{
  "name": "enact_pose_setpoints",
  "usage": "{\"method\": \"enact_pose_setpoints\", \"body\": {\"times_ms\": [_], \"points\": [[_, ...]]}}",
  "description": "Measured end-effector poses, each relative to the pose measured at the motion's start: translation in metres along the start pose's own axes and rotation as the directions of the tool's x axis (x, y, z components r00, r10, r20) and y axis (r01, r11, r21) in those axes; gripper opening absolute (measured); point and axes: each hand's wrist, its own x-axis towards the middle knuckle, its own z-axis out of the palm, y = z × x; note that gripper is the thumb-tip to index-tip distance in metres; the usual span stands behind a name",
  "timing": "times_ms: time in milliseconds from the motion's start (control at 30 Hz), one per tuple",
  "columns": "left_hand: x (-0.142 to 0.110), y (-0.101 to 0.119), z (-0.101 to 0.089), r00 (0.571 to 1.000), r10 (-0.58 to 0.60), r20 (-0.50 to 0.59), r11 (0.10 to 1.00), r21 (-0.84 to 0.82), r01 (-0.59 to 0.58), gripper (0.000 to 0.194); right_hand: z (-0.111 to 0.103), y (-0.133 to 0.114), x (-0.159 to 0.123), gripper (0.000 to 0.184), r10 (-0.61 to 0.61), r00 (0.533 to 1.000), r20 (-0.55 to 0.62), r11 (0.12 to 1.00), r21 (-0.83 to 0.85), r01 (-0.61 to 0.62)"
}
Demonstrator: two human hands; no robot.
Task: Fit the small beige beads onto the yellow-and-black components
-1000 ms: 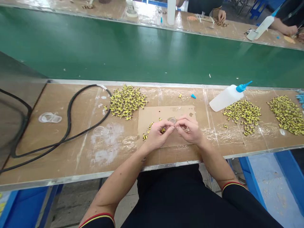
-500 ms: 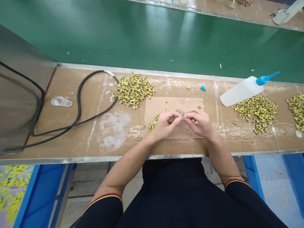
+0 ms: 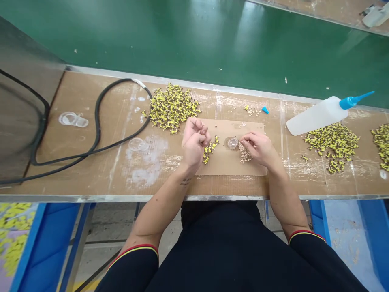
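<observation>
My left hand (image 3: 194,140) is curled with its fingers bent in, above the left edge of a cardboard sheet (image 3: 225,168); anything inside it is hidden. Beside it on the sheet lies a small group of yellow-and-dark pieces (image 3: 208,152). My right hand (image 3: 257,147) has thumb and fingertips pinched together over a cluster of tiny pale pieces (image 3: 244,153); what it pinches is too small to make out. Just left of those fingertips stands a small round clear dish (image 3: 232,142).
A large heap of yellow-and-dark pieces (image 3: 173,107) lies behind my left hand. On the right, a white squeeze bottle (image 3: 317,115) with a blue nozzle leans over another heap (image 3: 332,142). A black cable (image 3: 99,121) loops across the left. A blue cap (image 3: 265,110) lies behind the sheet.
My hands, together over the sheet before, are now apart. The left has moved left and turned with its fingers curled; the right stays near the pale pieces. The clear dish now shows fully.
</observation>
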Motion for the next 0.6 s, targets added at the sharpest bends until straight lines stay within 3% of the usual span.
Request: {"method": "enact_pose_setpoints", "body": {"times_ms": [200,600], "points": [[0.001,-0.008,0.002,0.998,0.066,0.008,0.997,0.027,-0.067,0.034,0.0,-0.001,0.0,0.016,0.025,0.999,0.026,0.999,-0.029,-0.024],[0.004,-0.022,-0.005,0.976,0.168,0.14,0.97,0.152,-0.189,0.029,0.001,-0.002,0.001,0.016,0.008,1.0,0.015,0.999,-0.048,-0.008]]}}
